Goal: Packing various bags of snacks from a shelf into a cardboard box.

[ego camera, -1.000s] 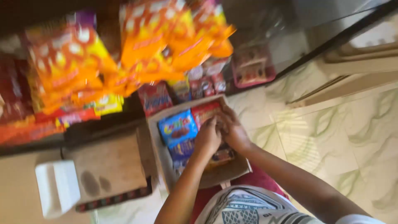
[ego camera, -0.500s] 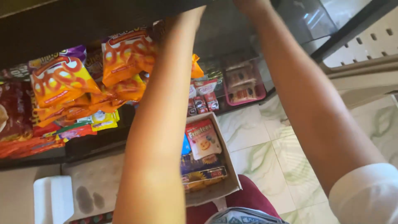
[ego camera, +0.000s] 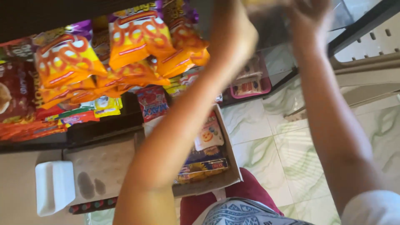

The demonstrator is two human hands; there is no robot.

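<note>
- Change since one second ago: both hands were down in the cardboard box [ego camera: 234,166] on the lap, close together over the packets. Half a second ago both arms were already lifted past it. Now the left hand [ego camera: 232,35] and right hand [ego camera: 311,12] are up at the top edge of the view, level with the hanging orange snack packets [ego camera: 137,37].
- Reading: the work has left the box and now sits up at the hanging display; the box is untouched at this moment.
- Box contents are uncovered again: a white packet [ego camera: 209,135] lies on top, with darker packets below it.
- Between the two hands there is a blurred yellowish thing [ego camera: 263,4], cut off by the top of the frame. Its kind cannot be told.
- Axis: the blurred thing seems to run across the view, from one hand toward the other. Which end points where cannot be told; most of it is smeared or out of frame.
- Left hand fingers: turned away, only the back of the hand shows. Grip cannot be told.
- Right hand fingers: motion-blurred and partly cropped. Whether they are spread or clasped cannot be told.
- Surroundings: a white container [ego camera: 54,191] is at lower left, a pink tray [ego camera: 249,85] sits behind the left forearm, and marbled floor tiles [ego camera: 266,141] are to the right of the box.
</note>
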